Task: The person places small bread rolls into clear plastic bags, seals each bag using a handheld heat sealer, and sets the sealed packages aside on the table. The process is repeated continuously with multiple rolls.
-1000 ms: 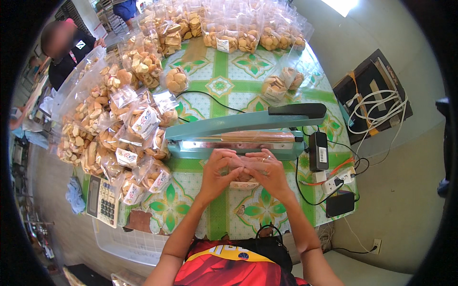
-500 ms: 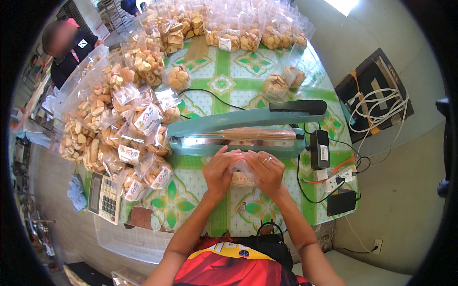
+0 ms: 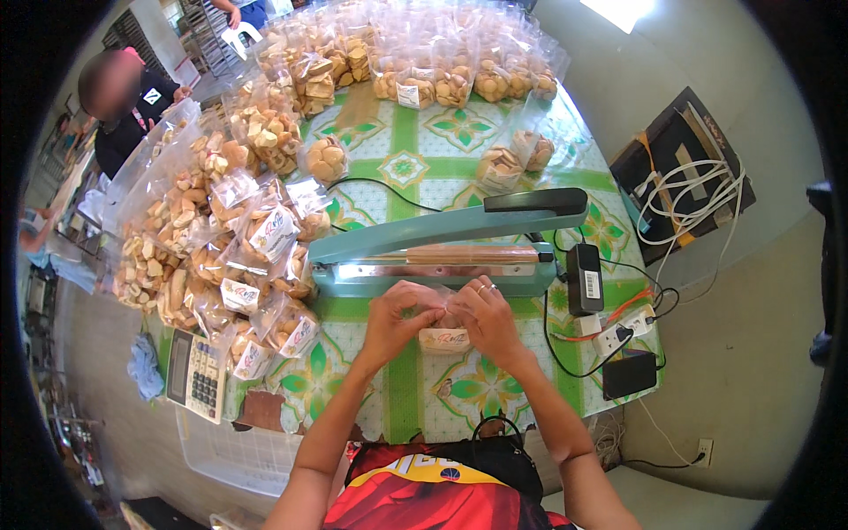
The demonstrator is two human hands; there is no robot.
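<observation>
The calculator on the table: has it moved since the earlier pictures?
No, not visibly: the calculator lies just left of the brown patch, as before.

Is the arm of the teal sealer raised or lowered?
Raised: the arm slants off the base, with a gap below its handle.

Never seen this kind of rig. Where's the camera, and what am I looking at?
No robot here: these are a person's bare hands, seen from above by a wide fisheye camera on that person's head, so straight edges bend. The left hand and right hand hold a small clear bag with a white label. Beyond it stands a teal lever-arm device, probably a bag sealer, arm raised. The patterned tablecloth also bears many bags of baked goods and a calculator.
</observation>
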